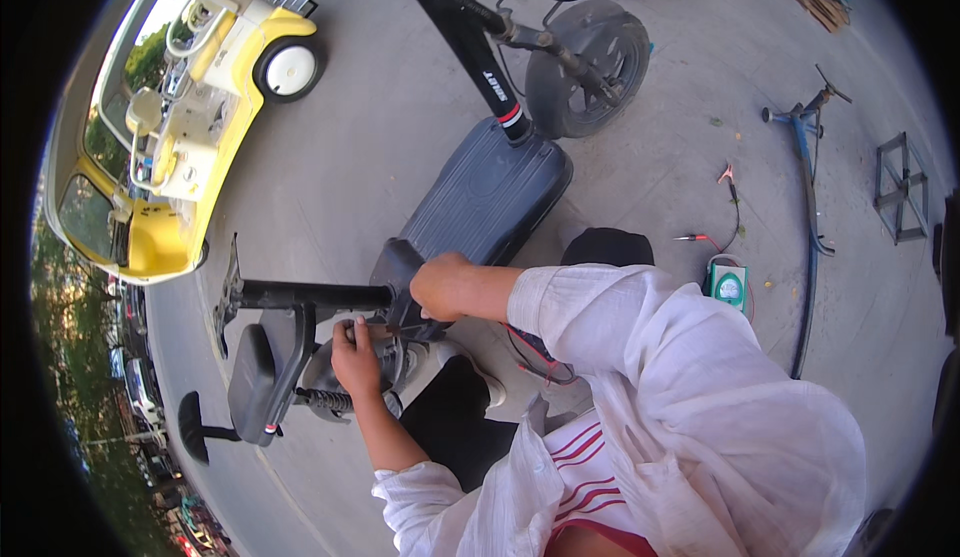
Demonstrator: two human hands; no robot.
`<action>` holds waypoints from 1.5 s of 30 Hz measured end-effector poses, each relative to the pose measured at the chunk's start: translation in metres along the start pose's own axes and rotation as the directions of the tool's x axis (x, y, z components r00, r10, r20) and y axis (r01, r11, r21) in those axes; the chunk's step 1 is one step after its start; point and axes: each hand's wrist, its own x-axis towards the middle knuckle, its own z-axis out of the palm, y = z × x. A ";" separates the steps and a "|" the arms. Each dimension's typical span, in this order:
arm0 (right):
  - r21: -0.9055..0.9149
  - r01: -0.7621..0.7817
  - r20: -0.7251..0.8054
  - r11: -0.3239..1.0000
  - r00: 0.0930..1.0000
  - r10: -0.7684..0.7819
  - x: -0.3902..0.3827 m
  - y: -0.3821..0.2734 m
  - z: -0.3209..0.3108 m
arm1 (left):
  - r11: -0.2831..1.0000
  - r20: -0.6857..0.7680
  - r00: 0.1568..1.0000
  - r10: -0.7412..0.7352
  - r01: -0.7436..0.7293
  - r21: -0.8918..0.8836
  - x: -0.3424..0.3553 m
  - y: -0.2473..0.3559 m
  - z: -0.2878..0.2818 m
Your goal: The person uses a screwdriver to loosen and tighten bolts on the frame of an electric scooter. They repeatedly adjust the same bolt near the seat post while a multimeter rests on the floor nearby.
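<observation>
A small black electric scooter stands on the concrete, its ribbed deck [490,192] running toward the front wheel [590,67]. A black seat post [300,295] juts left, and the seat [250,382] is below it. My right hand [440,287] is closed in a fist on the frame where the post meets the deck. My left hand [355,357] grips a metal part by the rear wheel [385,367], which is mostly hidden behind it. A coil spring [325,397] shows just below that hand. Red wires [530,352] hang under my right sleeve.
A green meter [727,284] lies on the ground to the right, its red and black leads [732,192] trailing away. Beyond it lie a blue metal frame [805,157] and a grey rack [900,187]. A yellow and white small vehicle [200,107] is parked at the upper left.
</observation>
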 end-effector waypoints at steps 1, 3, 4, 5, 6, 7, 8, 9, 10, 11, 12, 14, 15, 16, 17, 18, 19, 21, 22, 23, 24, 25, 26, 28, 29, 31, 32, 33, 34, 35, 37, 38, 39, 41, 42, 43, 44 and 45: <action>0.004 -0.029 0.004 1.000 1.000 0.029 0.000 0.003 -0.001 | 1.000 0.035 0.999 -0.008 0.008 0.021 0.002 0.006 -0.001; 0.081 0.003 -0.014 0.997 1.000 -0.002 -0.003 0.005 -0.004 | 0.999 0.078 0.997 -0.026 0.029 -0.040 0.005 -0.019 0.001; 0.099 -0.020 -0.041 0.995 0.999 0.024 -0.008 0.008 -0.005 | 0.996 0.065 0.998 0.022 -0.016 -0.093 0.004 -0.021 0.006; 0.071 -0.006 -0.044 0.997 0.999 0.009 -0.010 0.009 -0.008 | 0.986 0.051 0.996 0.077 -0.068 -0.150 0.003 -0.026 0.009; 0.051 -0.008 -0.047 0.999 0.999 0.010 -0.010 0.010 -0.006 | 0.984 0.066 0.997 0.036 -0.023 -0.177 -0.001 -0.021 0.009; 0.023 -0.023 -0.060 0.999 0.998 0.024 -0.009 0.012 -0.005 | 0.976 0.079 0.997 0.007 0.010 -0.218 -0.002 -0.008 0.007; 0.019 -0.021 -0.048 1.000 0.999 0.021 -0.007 0.011 -0.006 | 0.985 0.089 0.995 -0.039 0.053 -0.163 -0.002 0.003 0.002; 0.015 -0.018 -0.038 1.000 0.999 0.019 -0.006 0.008 -0.005 | 0.990 0.096 0.992 -0.083 0.093 -0.107 -0.004 0.006 -0.004; 0.010 -0.024 -0.036 1.000 0.999 0.024 -0.006 0.007 -0.006 | 0.994 0.038 0.998 -0.047 0.050 -0.100 -0.004 0.003 -0.003; 0.006 -0.016 -0.039 1.000 0.999 0.016 -0.006 0.006 -0.005 | 0.995 0.037 0.996 -0.082 0.084 -0.053 -0.006 0.001 -0.003; 0.002 -0.011 -0.047 1.000 0.999 0.011 -0.007 0.006 -0.006 | 0.994 0.033 0.993 -0.111 0.112 -0.008 -0.005 0.005 -0.004; -0.001 -0.003 -0.056 1.000 0.998 0.003 -0.009 0.006 -0.007 | 0.992 0.005 0.992 -0.123 0.123 0.028 -0.003 -0.002 0.000; -0.002 -0.002 -0.059 1.000 0.998 0.002 -0.009 0.007 -0.009 | 0.989 0.000 0.991 -0.137 0.137 0.053 -0.001 0.000 0.001; -0.004 -0.001 -0.062 1.000 0.998 0.001 -0.010 0.008 -0.010 | 0.986 -0.006 0.989 -0.150 0.150 0.078 0.000 0.002 0.001; -0.001 -0.002 -0.063 1.000 0.998 0.001 -0.010 0.008 -0.010 | 0.981 -0.011 0.987 -0.163 0.163 0.102 0.000 0.005 0.000; -0.001 -0.003 -0.065 1.000 0.998 0.003 -0.010 0.009 -0.010 | 0.976 -0.011 0.985 -0.172 0.172 0.137 0.000 0.009 0.000; 0.000 -0.006 -0.067 1.000 0.998 0.006 -0.011 0.010 -0.010 | 0.969 -0.010 0.983 -0.181 0.180 0.171 0.001 0.013 -0.001; 0.003 -0.014 -0.063 1.000 0.998 0.014 -0.010 0.012 -0.011 | 0.958 -0.012 0.980 -0.199 0.197 0.208 0.001 0.024 -0.002; 0.003 -0.018 -0.062 1.000 0.998 0.018 -0.011 0.012 -0.011 | 0.955 -0.016 0.978 -0.209 0.207 0.212 0.001 0.030 -0.003; 0.003 -0.024 -0.057 1.000 0.998 0.024 -0.011 0.013 -0.012 | 0.952 -0.018 0.976 -0.218 0.217 0.214 0.001 0.033 -0.002; 0.006 -0.013 -0.054 1.000 0.998 0.013 -0.012 0.008 -0.013 | 0.965 -0.021 0.979 -0.202 0.202 0.165 0.000 0.027 -0.007; 0.008 -0.015 -0.050 1.000 0.999 0.015 -0.012 0.008 -0.014 | 0.978 -0.017 0.984 -0.180 0.181 0.108 0.001 0.017 -0.003; 0.011 -0.013 -0.047 1.000 0.999 0.013 -0.012 0.007 -0.014 | 0.986 -0.014 0.987 -0.158 0.159 0.050 0.001 0.009 -0.001; 0.017 -0.022 -0.043 1.000 0.999 0.023 -0.013 0.010 -0.014 | 0.985 0.036 0.993 -0.111 0.114 -0.131 0.000 0.005 0.004; 0.029 -0.013 -0.056 0.999 0.998 0.015 -0.013 0.011 -0.014 | 0.971 0.056 0.995 -0.086 0.096 -0.220 0.000 0.004 0.006; 0.047 0.005 -0.083 0.999 0.997 -0.001 -0.014 0.014 -0.012 | 0.967 0.075 0.996 -0.040 0.058 -0.249 -0.002 0.005 0.006; 0.051 -0.004 -0.078 0.999 0.997 0.008 -0.013 0.014 -0.011 | 0.964 0.081 0.997 -0.021 0.041 -0.264 -0.004 0.004 0.006; 0.050 -0.001 -0.073 0.999 0.997 0.005 -0.009 0.013 -0.012 | 0.929 0.115 0.993 -0.025 0.066 -0.365 -0.004 0.004 0.005; 0.046 0.004 -0.065 0.999 0.998 -0.001 -0.005 0.011 -0.011 | 0.883 0.146 0.989 -0.028 0.093 -0.461 -0.005 0.004 0.006; 0.064 0.018 -0.108 0.998 0.994 -0.011 -0.003 0.009 -0.008 | 0.825 0.174 0.984 -0.029 0.122 -0.552 -0.007 0.003 0.007; 0.087 0.069 -0.199 0.994 0.979 -0.051 0.002 0.004 -0.004 | 0.806 0.173 0.983 0.066 0.049 -0.590 -0.005 0.008 0.006; 0.114 0.145 -0.276 0.983 0.955 -0.109 0.004 -0.001 -0.001 | 0.783 0.161 0.984 0.072 0.043 -0.620 -0.005 0.007 0.009; 0.136 0.217 -0.350 0.967 0.923 -0.158 0.006 -0.004 0.004 | 0.757 0.150 0.985 0.084 0.035 -0.653 -0.006 0.009 0.014; 0.165 0.315 -0.393 0.935 0.890 -0.231 0.013 -0.020 0.012 | 0.816 0.153 0.987 0.051 0.047 -0.576 -0.009 0.012 0.013; 0.173 0.332 -0.367 0.927 0.896 -0.252 0.017 -0.026 0.015 | 0.806 0.204 0.979 0.028 0.099 -0.583 -0.008 0.013 0.012; 0.185 0.354 -0.339 0.917 0.899 -0.278 0.020 -0.035 0.019 | 0.820 0.234 0.972 -0.019 0.149 -0.552 -0.010 0.015 0.006; 0.198 0.381 -0.353 0.903 0.887 -0.297 0.024 -0.042 0.022 | 0.814 0.217 0.976 -0.027 0.147 -0.562 -0.011 0.010 0.004; 0.204 0.408 -0.376 0.890 0.872 -0.314 0.028 -0.046 0.026 | 0.808 0.199 0.980 -0.032 0.143 -0.571 -0.011 0.002 0.003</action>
